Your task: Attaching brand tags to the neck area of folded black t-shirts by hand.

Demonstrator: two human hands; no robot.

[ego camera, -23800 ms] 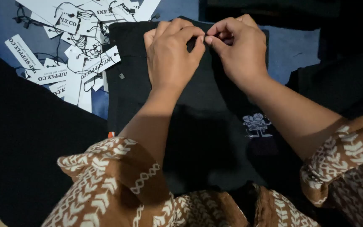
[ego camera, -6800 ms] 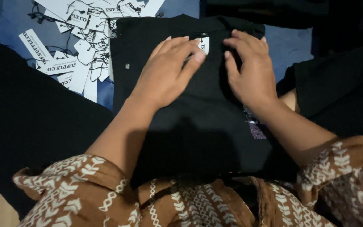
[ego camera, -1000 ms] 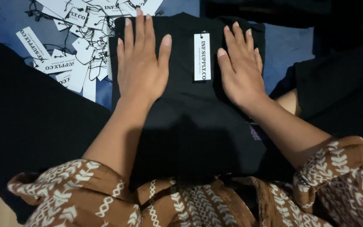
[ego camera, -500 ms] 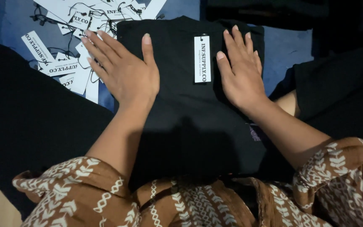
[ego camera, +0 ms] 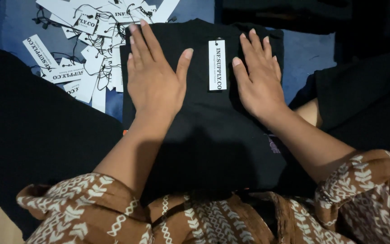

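1. Blue cloth covers the surface at the far side, dim and shadowed, with dark fabric heaped on both flanks; what carries it cannot be told.
2. Nearest the camera are brown sleeves with a white leaf pattern, and the bare forearms running forward from them.
3. Across the lap and onto the blue cloth lies a folded black garment, roughly square, with a small pale print peeping out by the right forearm.
4. On its left half rests the left hand, palm down, grip spread, fingers reaching the far edge and holding nothing.
5. On the right half lies the right hand, also flat, fingers together and pointing away, thumb turned inward; it pinches nothing either.
6. Between the two hands, touching neither, sits a white hang tag, upright on the garment near its far edge, with dark print and a short string at its top.
7. To press such a fold well, I judge that the palms should stay flat and spread outward from the tag with even weight, so creases move to the edges and the tag stays square.
8. Beyond the left hand, a loose heap of white tags with black strings lies on the blue cloth, just beside the garment's left edge.
9. Farthest off, more black fabric lies across the top, well apart from both hands.
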